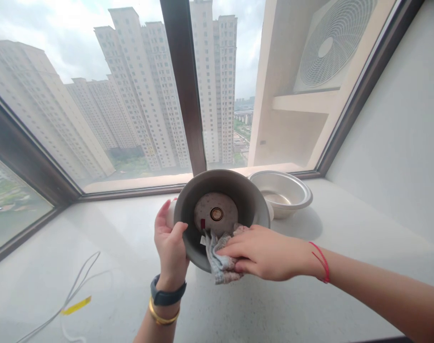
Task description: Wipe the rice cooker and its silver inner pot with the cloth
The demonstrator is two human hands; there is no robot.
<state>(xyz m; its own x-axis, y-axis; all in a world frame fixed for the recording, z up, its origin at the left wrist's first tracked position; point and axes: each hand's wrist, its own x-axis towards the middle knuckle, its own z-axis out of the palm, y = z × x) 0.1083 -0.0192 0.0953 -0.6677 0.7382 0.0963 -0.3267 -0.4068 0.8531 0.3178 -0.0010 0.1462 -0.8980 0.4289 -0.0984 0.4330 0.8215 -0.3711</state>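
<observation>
A grey electric cooker body [251, 205] is tipped toward me, showing its round heating plate [206, 205] with a small centre disc. Fingers of my left hand [170, 238] wrap around its left side at the white handle, with the thumb over the rim. A crumpled grey-blue and pinkish cloth [219, 259] is under my right hand [263, 252], whose fingers press it onto the lower right of the rim and inner wall. Part of the cloth hangs outside the rim. My right palm and the cloth hide that stretch of the rim.
Behind the cooker body, to the right, a silver metal inner pot [283, 190] stands on the white sill [360, 228]. A white cable [70, 295] with a yellow tag [76, 305] lies at the left. Window panes with a dark frame [183, 71] rise behind.
</observation>
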